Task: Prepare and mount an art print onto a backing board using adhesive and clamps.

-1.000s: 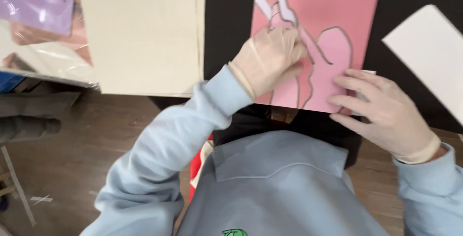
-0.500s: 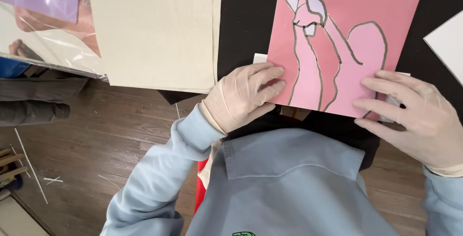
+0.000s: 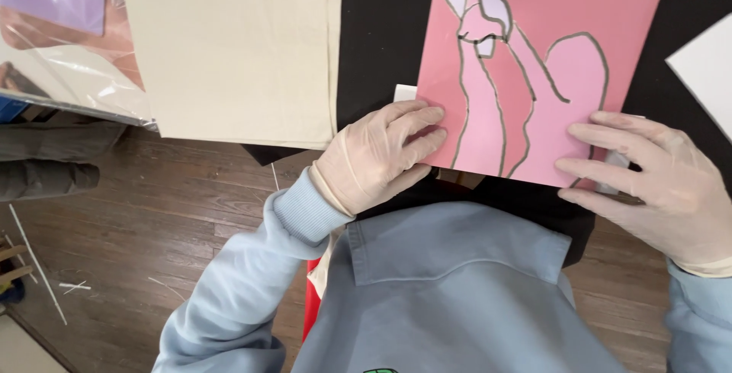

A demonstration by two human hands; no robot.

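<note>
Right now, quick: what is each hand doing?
Left hand: open, fingers flat on the pink sheet's lower left corner.
Right hand: open, fingers spread on its lower right edge.

You've got one view only, head-mounted, looking steeply down your own chest at the black table surface (image 3: 381, 30). It sits close: your pale blue sweatshirt collar (image 3: 457, 243) fills the bottom of the frame just below the table's near edge, and the brown wooden floor (image 3: 175, 220) shows left of and below it. The table's far side runs out of frame at the top. There's no second view, so nothing overlaps.
</note>
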